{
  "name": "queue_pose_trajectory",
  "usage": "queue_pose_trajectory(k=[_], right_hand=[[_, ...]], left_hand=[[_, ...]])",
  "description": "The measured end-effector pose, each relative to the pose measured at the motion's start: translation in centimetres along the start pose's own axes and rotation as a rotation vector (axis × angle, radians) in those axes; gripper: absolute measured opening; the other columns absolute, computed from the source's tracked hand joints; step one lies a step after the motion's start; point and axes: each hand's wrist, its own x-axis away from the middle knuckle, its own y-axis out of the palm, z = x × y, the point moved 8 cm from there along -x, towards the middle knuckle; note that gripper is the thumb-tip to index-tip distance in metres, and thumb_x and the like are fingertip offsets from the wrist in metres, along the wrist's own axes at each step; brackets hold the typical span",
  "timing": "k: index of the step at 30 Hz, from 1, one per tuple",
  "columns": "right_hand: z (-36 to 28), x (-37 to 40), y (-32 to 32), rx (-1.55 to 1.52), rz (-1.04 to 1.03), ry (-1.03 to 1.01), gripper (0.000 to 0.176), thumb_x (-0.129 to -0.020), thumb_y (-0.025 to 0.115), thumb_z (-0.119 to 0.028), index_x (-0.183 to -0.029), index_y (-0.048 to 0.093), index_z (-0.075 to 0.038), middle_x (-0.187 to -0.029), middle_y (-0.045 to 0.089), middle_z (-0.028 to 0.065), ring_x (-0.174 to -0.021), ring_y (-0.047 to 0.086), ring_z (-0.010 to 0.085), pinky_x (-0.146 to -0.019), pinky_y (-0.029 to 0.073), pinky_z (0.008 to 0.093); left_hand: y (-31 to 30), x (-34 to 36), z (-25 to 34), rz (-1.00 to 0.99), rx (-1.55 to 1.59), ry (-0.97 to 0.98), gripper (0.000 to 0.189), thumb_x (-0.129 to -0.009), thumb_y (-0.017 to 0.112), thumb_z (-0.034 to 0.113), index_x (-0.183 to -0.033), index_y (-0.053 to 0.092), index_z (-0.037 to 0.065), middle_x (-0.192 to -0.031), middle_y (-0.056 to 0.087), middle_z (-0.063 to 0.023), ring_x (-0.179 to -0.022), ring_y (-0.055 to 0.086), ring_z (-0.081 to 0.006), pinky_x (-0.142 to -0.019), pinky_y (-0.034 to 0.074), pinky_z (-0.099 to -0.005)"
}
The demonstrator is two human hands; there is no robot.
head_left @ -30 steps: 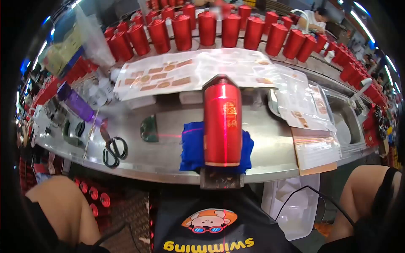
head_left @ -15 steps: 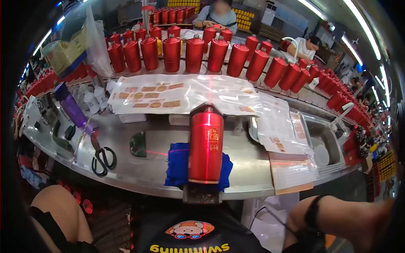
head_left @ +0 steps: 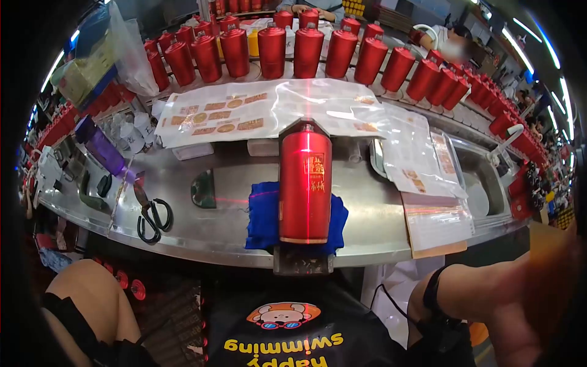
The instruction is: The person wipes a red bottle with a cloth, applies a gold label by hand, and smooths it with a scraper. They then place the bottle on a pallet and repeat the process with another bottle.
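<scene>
My right hand point(head_left: 520, 296) is at the far right edge, smeared by motion, so its fingers do not show clearly. An orange-brown, see-through piece point(head_left: 551, 251) overlaps the top of it, and I cannot tell whether the hand grips it. My left hand is out of view. In the middle, a red bottle point(head_left: 306, 189) with gold lettering leans back in a dark cradle point(head_left: 302, 263) at the bench's front edge. Blue cloth point(head_left: 263, 217) lies beneath the bottle. A red laser line runs down its front, and another crosses the bench from the left.
Printed decal sheets point(head_left: 244, 119) lie behind the bottle; more sheets point(head_left: 437, 223) lie to the right by a sink point(head_left: 483, 189). Scissors point(head_left: 153, 220), a dark green scraper-like piece point(head_left: 203, 188) and a purple bottle point(head_left: 101, 147) sit left. Red bottles point(head_left: 309, 52) line the back, with people beyond.
The view has tilted down, so the bench and bottles appear higher. My right hand has shifted at the right edge, where the orange-brown piece has come into view. The central bottle stays in its cradle.
</scene>
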Motion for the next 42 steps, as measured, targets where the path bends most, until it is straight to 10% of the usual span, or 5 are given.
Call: queue_pose_trajectory(k=[15,24,42], right_hand=[[4.0,2.5,2.0,0.057,0.041,0.181,0.039,-0.095,0.062,-0.026,-0.126,0.061,-0.001,-0.134,0.048,0.0232,-0.121,0.050,0.0301,-0.092,0.044,0.0366],[15.4,18.5,12.7,0.136,-0.282,0.855,0.048,-0.090,0.068,-0.016,-0.135,0.057,-0.004,-0.141,0.044,0.0221,-0.118,0.050,0.0342,-0.096,0.043,0.0384],[17.5,21.2,15.7,0.120,-0.350,0.850,0.051,-0.092,0.066,-0.025,-0.138,0.054,-0.007,-0.145,0.037,0.0270,-0.120,0.047,0.0410,-0.101,0.040,0.0444]], left_hand=[[-1.7,2.7,-3.3,0.256,0.093,0.061,0.057,-0.088,0.057,0.018,-0.141,0.045,-0.001,-0.142,0.050,-0.0156,-0.135,0.045,-0.0289,-0.112,0.031,-0.0419],[5.0,12.6,-24.2,0.188,-0.432,-0.842,0.076,-0.087,0.070,0.033,-0.143,0.036,-0.005,-0.144,0.041,-0.0260,-0.137,0.038,-0.0371,-0.114,0.026,-0.0456],[6.4,16.0,-29.1,0.207,-0.186,-0.976,0.087,-0.087,0.070,0.034,-0.149,0.022,-0.003,-0.149,0.032,-0.0263,-0.140,0.031,-0.0351,-0.116,0.024,-0.0442]])
